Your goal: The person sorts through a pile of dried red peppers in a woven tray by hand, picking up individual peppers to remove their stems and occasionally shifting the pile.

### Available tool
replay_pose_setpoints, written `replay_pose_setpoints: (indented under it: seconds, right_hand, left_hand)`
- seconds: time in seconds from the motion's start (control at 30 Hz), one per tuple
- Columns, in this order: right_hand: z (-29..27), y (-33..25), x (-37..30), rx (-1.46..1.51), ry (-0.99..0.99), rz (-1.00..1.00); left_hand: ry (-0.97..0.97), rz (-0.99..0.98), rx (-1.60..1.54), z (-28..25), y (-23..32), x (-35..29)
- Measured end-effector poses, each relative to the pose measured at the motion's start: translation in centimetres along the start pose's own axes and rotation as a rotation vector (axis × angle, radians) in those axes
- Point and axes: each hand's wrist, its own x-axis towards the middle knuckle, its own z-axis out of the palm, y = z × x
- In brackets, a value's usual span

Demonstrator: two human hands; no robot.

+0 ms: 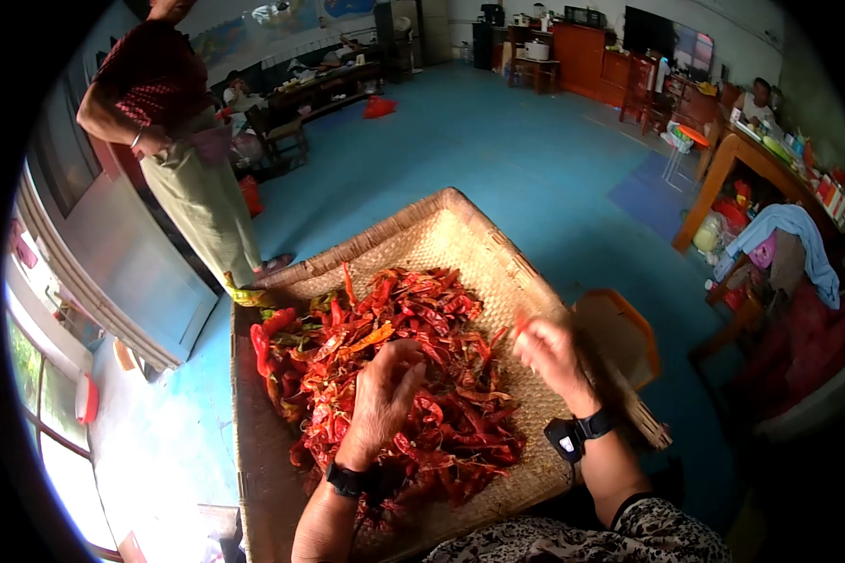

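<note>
A wide woven basket (460, 230) stands before me, tilted in view. Across its left and middle spreads a pile of dried red chili peppers (432, 324), with a few greenish and orange ones among them. Over the middle of the pile, my left hand (388, 387) has its fingers curled in; what they hold, if anything, is hidden. My right hand (549, 355) is above the basket's right side, with fingers pinched on a red chili pepper (522, 325), slightly blurred. Each wrist wears a black band.
An orange-rimmed stool or tray (634, 328) sits just right of the basket. To the left, a person (174, 122) stands beside an open door (150, 244). A cluttered wooden table (751, 174) and a cloth-draped chair (789, 244) are at right. Blue floor stretches behind.
</note>
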Motion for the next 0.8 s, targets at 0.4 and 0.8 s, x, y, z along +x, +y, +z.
replay_pose_setpoints:
  seconds: [0.4,0.8]
  right_hand:
    - [1.0,0.6,-0.4,-0.006,-0.058,0.281]
    - [2.8,1.2,-2.6,-0.715,-0.549,0.029]
  left_hand:
    - [-0.604,0.038,0.944,9.4,-5.2,8.2]
    - [-0.489,0.183,0.833,3.0,-5.0,2.3]
